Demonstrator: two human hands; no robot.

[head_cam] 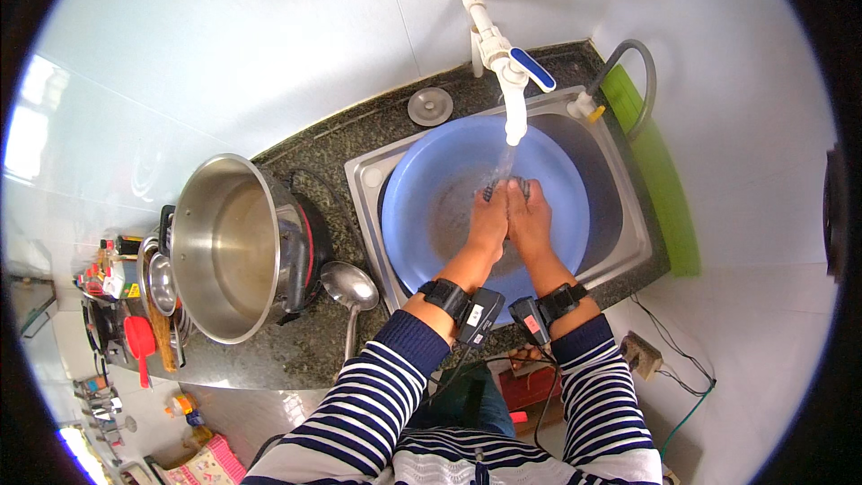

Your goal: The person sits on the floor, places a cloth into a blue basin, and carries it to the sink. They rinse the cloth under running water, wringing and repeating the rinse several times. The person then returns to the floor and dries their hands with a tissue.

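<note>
My left hand (489,219) and my right hand (531,214) are pressed side by side over a blue plastic basin (416,199). Both grip a dark, patterned, wet thing (489,191), perhaps a cloth or scrubber; my fingers cover most of it. A stream of water (504,165) falls onto it from a white plastic tap (516,108) with a blue-topped lever. Shallow, murky-looking water (448,215) lies in the basin. The basin sits in a stainless steel sink (630,252), tilted slightly over its left edge.
Left of the sink stands a large steel pot (225,256) holding some liquid. A steel ladle (350,286) lies between them on the granite counter (296,357). Behind the basin rests a round metal drain cover (430,106). A grey hose (646,74) arches at the right. Further left are bottles and a red scoop (139,337).
</note>
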